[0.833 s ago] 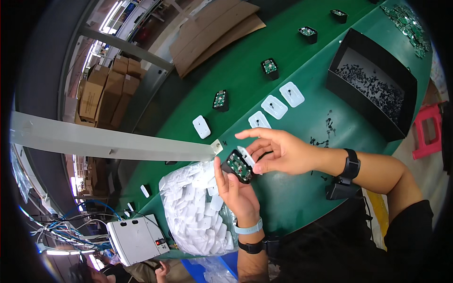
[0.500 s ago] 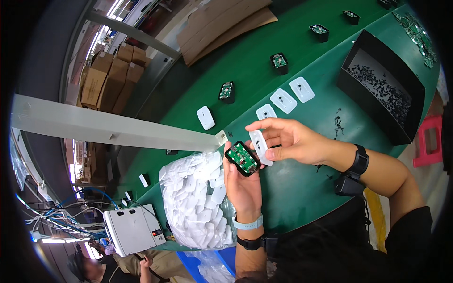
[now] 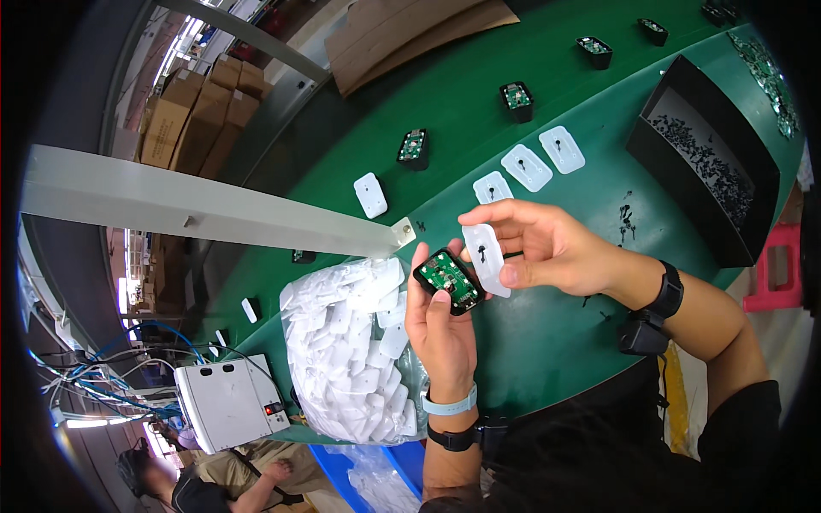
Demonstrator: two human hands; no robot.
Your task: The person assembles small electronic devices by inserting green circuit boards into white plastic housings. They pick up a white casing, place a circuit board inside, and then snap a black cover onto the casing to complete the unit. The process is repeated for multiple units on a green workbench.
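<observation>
My left hand (image 3: 442, 338) holds a black open case with a green circuit board (image 3: 448, 282) in it, the thumb lying over the near edge of the board. Close beside its right side, my right hand (image 3: 556, 252) pinches a white plastic cover (image 3: 486, 259) between thumb and fingers. The cover is tilted, its hollow inner side in view with a small black part in it. Beyond my right hand lie several more white covers (image 3: 527, 167), hollow side up, each with a small black part inside.
A clear bag of white covers (image 3: 346, 359) lies left of my left hand. Black cases with boards (image 3: 517, 101) stand along the green belt. At right are a black bin of small black parts (image 3: 697, 162) and green boards (image 3: 763, 81). A metal post (image 3: 214, 201) juts in from the left.
My left thumb has moved onto the board's edge, and the case has turned slightly. The cover remains in my right hand beside it. The view has shifted a little.
</observation>
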